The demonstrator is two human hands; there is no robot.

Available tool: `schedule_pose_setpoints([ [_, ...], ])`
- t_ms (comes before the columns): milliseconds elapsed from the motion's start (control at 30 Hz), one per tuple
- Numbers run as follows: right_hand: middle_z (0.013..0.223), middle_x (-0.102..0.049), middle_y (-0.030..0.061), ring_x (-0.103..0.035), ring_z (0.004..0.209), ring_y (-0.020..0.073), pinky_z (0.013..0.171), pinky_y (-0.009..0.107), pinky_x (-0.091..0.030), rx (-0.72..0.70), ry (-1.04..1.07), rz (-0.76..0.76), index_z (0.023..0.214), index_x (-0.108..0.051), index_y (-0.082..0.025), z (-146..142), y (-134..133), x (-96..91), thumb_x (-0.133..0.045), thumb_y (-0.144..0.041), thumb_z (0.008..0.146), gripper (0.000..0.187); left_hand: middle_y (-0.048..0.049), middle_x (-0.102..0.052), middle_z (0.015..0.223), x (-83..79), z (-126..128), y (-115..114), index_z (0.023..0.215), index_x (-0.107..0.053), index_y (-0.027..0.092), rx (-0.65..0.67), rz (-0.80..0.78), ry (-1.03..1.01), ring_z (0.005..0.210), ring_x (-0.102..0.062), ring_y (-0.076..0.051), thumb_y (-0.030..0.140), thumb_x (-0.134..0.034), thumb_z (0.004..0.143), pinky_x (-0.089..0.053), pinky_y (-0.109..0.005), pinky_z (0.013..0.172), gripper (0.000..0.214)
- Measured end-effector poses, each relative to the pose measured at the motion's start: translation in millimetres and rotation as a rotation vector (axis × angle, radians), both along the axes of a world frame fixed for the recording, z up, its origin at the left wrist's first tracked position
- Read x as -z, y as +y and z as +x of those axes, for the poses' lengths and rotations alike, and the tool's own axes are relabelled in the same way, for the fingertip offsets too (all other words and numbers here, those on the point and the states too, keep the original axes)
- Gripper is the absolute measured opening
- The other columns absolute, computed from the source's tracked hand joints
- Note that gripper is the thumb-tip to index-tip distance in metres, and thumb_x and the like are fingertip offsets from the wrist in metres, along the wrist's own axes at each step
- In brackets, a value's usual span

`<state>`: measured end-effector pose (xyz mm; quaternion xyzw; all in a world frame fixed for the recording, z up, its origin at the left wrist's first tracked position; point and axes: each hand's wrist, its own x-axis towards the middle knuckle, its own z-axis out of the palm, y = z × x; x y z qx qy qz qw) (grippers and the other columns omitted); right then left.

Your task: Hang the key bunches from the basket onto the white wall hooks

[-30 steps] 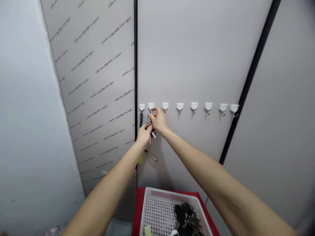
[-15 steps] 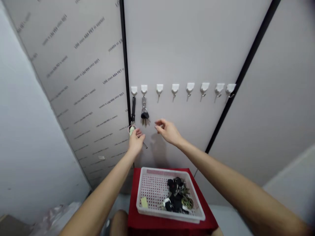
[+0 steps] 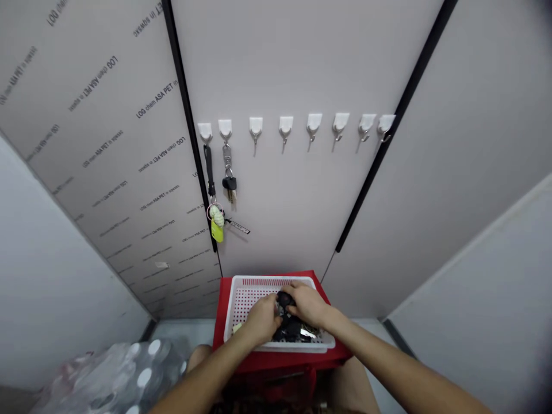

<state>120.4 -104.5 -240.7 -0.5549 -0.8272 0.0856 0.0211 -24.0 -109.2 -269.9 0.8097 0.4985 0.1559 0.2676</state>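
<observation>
Low in the head view, both of my hands reach into a white perforated plastic basket [image 3: 231,313]. A pile of black-headed keys [image 3: 290,329] lies in its right half. My left hand [image 3: 262,319] has its fingers curled against the pile's left side, closed on keys. From the upper right, my right hand [image 3: 307,302] bends thumb and fingers round black keys at the top of the pile. The fingers partly hide which keys they grip. On the wall hang a key ring with a black strap [image 3: 209,169] and a yellow-green tag [image 3: 217,231], and a second bunch of keys [image 3: 230,185].
A row of white adhesive hooks [image 3: 286,125] runs across the grey wall panel. The basket stands on a red box [image 3: 221,310]. Plastic-wrapped bottles [image 3: 144,376] lie at the lower left. A pale wall [image 3: 483,322] rises on the right.
Both hands have moved down from the wall into the basket. My left hand has let go of the strapped key ring, which hangs from the leftmost hook. The view has tilted downward.
</observation>
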Motion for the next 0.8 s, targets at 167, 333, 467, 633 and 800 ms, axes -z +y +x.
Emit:
schedule_pose_setpoints([
  [167, 0.088, -0.051, 0.0071, -0.047, 0.08, 0.0183, 0.067, 0.026, -0.034, 0.004, 0.036, -0.027, 0.092, -0.05, -0.019, 1.1, 2.5, -3.3, -0.045, -0.03, 0.063, 0.031, -0.0033, -0.057, 0.079, -10.8, -15.1, -1.4, 0.094, -0.047, 0.017, 0.055, -0.16, 0.093, 0.069, -0.049, -0.014, 0.024, -0.043, 0.06, -0.035, -0.021, 0.059, 0.035],
  [333, 0.091, -0.049, 0.0051, -0.042, 0.084, 0.0177, 0.072, 0.026, -0.031, -0.176, 0.071, -0.028, 0.094, -0.05, -0.02, -5.5, -2.9, -12.7, -0.054, -0.033, 0.054, 0.042, -0.0026, -0.058, 0.067, -15.3, -26.4, -8.3, 0.073, -0.058, 0.015, 0.125, -0.311, 0.163, 0.059, -0.047, -0.012, 0.023, -0.045, 0.057, -0.032, -0.019, 0.051, 0.022],
  [467, 0.09, -0.049, 0.0039, -0.039, 0.085, 0.0206, 0.069, 0.028, -0.031, -0.253, -0.046, -0.076, 0.082, -0.056, -0.021, -14.2, -10.6, -11.8, -0.059, -0.033, 0.048, 0.035, -0.0021, -0.057, 0.061, -10.6, -29.8, -6.3, 0.068, -0.058, 0.014, 0.075, -0.299, 0.101, 0.055, -0.045, -0.01, 0.016, -0.039, 0.057, -0.031, -0.018, 0.047, 0.022],
  [633, 0.083, -0.052, 0.0046, -0.042, 0.081, 0.0182, 0.067, 0.027, -0.03, -0.141, -0.059, -0.005, 0.075, -0.056, -0.02, -15.5, -6.9, -3.0, -0.046, -0.026, 0.064, 0.017, -0.0006, -0.056, 0.063, -9.3, -32.9, -5.1, 0.073, -0.057, 0.015, 0.053, -0.279, 0.026, 0.055, -0.045, -0.01, 0.024, -0.047, 0.055, -0.03, -0.017, 0.047, 0.022],
  [800, 0.078, -0.054, 0.0068, -0.044, 0.076, 0.0163, 0.064, 0.025, -0.03, -0.057, -0.055, 0.023, 0.071, -0.056, -0.016, -14.4, 2.7, -0.7, -0.039, -0.019, 0.068, 0.018, -0.001, -0.058, 0.06, -7.9, -29.3, -8.9, 0.065, -0.06, 0.015, 0.072, -0.319, 0.118, 0.054, -0.046, -0.011, 0.02, -0.047, 0.053, -0.03, -0.018, 0.048, 0.018],
])
